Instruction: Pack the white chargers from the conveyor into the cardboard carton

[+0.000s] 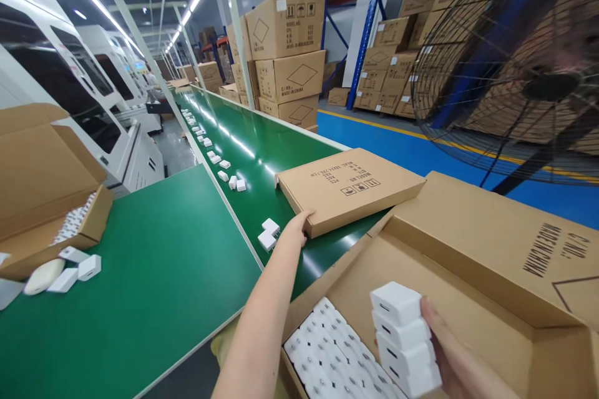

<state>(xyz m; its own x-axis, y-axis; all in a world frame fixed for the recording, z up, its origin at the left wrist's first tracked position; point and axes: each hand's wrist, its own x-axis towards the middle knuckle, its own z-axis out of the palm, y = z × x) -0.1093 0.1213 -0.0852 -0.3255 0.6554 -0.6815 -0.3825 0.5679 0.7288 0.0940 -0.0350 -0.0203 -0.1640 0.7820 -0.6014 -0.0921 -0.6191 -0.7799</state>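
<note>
My left hand (pixel 302 225) is at the near left corner of a closed flat cardboard box (pixel 350 187) on the green conveyor, its fingers wrapped on the edge. In my right hand (pixel 442 340) is a stack of several white chargers (pixel 405 336), held above an open cardboard box (pixel 468 280). Rows of white chargers (pixel 339 349) fill the near left part of that open box. Two loose white chargers (pixel 268 234) lie on the conveyor just left of my left hand.
More white chargers (pixel 224 164) trail along the conveyor (pixel 248 131). On the left table (pixel 154 274) stand another open box (pixel 88 224) and loose chargers (pixel 88 267). A large fan (pixel 528 81) is at the right. Stacked cartons (pixel 290 75) stand behind the belt.
</note>
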